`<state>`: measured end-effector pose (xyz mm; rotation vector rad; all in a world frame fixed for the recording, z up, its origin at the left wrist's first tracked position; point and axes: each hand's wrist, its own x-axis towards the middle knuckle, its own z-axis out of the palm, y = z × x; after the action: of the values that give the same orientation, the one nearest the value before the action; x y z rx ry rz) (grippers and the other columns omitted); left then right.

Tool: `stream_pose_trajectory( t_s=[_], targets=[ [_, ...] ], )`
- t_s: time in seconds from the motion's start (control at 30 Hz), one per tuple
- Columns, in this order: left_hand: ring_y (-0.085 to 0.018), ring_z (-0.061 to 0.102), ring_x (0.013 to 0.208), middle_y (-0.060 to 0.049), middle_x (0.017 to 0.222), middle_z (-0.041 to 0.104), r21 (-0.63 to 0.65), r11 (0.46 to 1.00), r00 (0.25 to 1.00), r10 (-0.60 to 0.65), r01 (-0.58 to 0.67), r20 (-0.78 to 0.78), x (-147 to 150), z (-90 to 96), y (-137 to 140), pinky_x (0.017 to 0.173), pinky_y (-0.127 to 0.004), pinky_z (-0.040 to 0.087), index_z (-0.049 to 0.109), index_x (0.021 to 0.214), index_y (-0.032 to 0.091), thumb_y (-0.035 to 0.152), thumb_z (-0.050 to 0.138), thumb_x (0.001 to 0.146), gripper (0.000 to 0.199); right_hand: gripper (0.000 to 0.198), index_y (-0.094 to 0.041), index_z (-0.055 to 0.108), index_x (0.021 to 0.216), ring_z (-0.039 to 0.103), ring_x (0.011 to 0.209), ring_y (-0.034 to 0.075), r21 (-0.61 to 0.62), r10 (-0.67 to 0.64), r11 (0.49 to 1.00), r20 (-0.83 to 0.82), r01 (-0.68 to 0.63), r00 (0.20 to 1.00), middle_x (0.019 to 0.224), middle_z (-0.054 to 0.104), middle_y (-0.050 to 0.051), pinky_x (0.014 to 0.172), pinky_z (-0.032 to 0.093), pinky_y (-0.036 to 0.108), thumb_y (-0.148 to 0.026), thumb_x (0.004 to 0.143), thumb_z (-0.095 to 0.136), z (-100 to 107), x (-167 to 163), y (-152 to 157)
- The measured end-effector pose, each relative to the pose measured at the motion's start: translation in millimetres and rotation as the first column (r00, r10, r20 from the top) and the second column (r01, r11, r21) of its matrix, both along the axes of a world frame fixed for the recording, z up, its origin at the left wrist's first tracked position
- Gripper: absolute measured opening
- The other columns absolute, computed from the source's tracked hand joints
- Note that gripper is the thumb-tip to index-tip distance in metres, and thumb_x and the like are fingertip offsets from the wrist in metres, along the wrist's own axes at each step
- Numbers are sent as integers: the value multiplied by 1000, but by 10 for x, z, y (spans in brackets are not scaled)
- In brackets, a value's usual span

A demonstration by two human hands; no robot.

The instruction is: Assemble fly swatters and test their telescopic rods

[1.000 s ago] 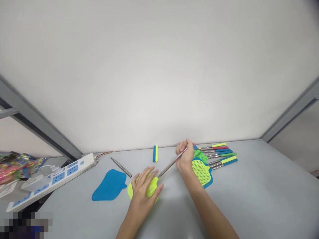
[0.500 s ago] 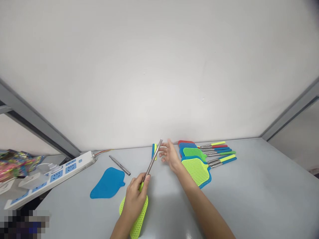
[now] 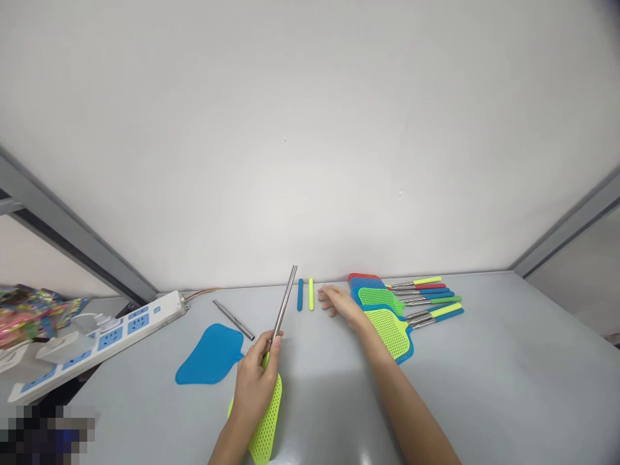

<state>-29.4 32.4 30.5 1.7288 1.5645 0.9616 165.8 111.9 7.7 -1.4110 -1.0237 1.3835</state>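
Note:
My left hand [image 3: 256, 374] is closed around the neck of a yellow-green fly swatter [image 3: 267, 423], its perforated head hanging toward me and its bare metal rod [image 3: 285, 300] slanting up and away. My right hand [image 3: 341, 303] is open, fingers pointing left, beside a yellow handle sleeve [image 3: 311, 294]. A blue handle sleeve [image 3: 299, 294] lies parallel to that one, near the wall. On the left of the table are a loose blue swatter head [image 3: 210, 355] and a separate metal rod [image 3: 233, 320].
Several fly swatters [image 3: 387, 329] overlap in a row at the right, handles pointing right. A white power strip [image 3: 121, 336] with plugged-in adapters runs along the left edge, near colourful packets [image 3: 36, 316]. A white wall [image 3: 310, 142] rises behind the grey table [image 3: 508, 374].
My left hand has shifted slightly left with the swatter, and its rod stands steeper, no longer in front of the sleeves. My right hand has moved a little right and lowered.

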Motion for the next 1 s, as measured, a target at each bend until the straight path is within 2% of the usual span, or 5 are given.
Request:
stream_pose_trajectory(
  t_s=[0.17,0.33,0.53,0.8,1.0],
  targets=[
    [-18,53,70,-4,84,60,25,1000,999,-9,10,-38,-10,-12,11,56,-22,38,55,95,21,43,41,77,31,26,-17,54,86,50,52,10,70,-91,994,153,81,984,71,56,2,40,35,20,-37,70,46,-139,-53,69],
    [-14,47,54,-1,68,57,26,999,998,-23,24,-54,-4,-2,-5,49,-22,34,55,94,21,45,39,77,33,44,-19,52,95,50,65,14,175,-172,977,307,122,936,70,50,-1,61,39,25,-22,53,63,-255,-148,76],
    [-11,32,43,6,47,34,39,999,999,3,-1,-52,25,26,-41,43,-21,25,52,95,20,44,37,78,33,43,-19,52,95,49,67,15,200,-181,974,393,109,902,70,51,-1,63,38,27,-12,53,55,-288,-103,82],
    [-11,34,44,5,49,36,38,998,995,-51,55,-88,-20,-6,-31,42,-21,25,48,100,20,42,34,80,33,44,-19,54,92,49,66,15,208,-191,971,364,120,911,68,54,-2,62,36,26,-9,50,56,-302,-27,79],
    [-11,33,43,5,49,38,67,997,994,-34,41,-106,-32,-31,-18,42,-21,25,48,101,18,43,33,80,35,34,-19,59,84,42,48,9,185,-138,977,167,106,976,59,50,-4,46,33,22,-15,51,60,-251,57,48]
  ],
)
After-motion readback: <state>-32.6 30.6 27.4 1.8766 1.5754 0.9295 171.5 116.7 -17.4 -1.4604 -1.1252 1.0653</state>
